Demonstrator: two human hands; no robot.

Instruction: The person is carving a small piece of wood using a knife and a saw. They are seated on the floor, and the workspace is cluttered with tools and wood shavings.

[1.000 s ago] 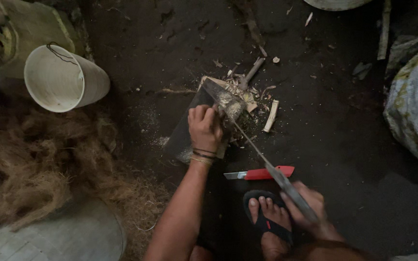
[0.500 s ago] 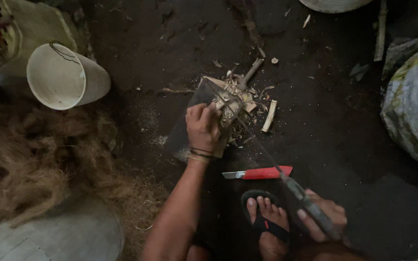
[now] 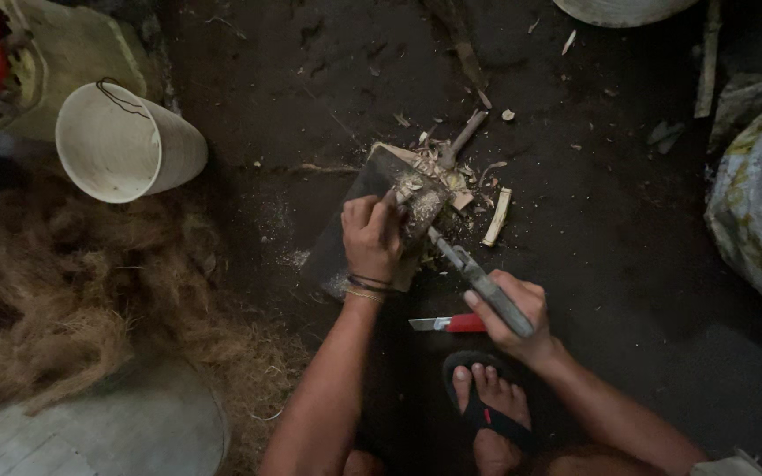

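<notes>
Item 1. Left hand (image 3: 372,236): fingers curled tight around a small pale fibrous piece of wood or husk (image 3: 418,201), pinning it on a dark flat slab block (image 3: 346,231) that lies on the dark earthen floor (image 3: 601,220). Two thin bands sit at the wrist.

Item 2. Right hand (image 3: 511,310): closed in a full grip on the grey handle of a long-bladed knife (image 3: 469,271). The blade runs from the hand up toward 11 o'clock, its tip meeting the held piece.

Item 3. Governing relation: the held piece lies at 11 o'clock from the right hand and just at 1 o'clock from the left knuckles. The knife's long axis runs along the 5-to-11 line, pointing straight at the piece. The left hand is the nearer one, touching it; the right reaches it only through the blade.

Item 4. Pale wood chips and shavings (image 3: 451,181), scattered about the block's far edge; one short pale stick (image 3: 496,217) at 3 o'clock of the piece.

Item 5. Red-handled utility cutter (image 3: 451,323), on the floor between the forearms, untouched.

Item 6. Bare foot in a black sandal (image 3: 487,405), at 6 o'clock.

Item 7. White plastic bucket (image 3: 125,143), tipped on its side, at 10 o'clock; heap of brown coir fibre (image 3: 55,300) at 9 o'clock.
</notes>
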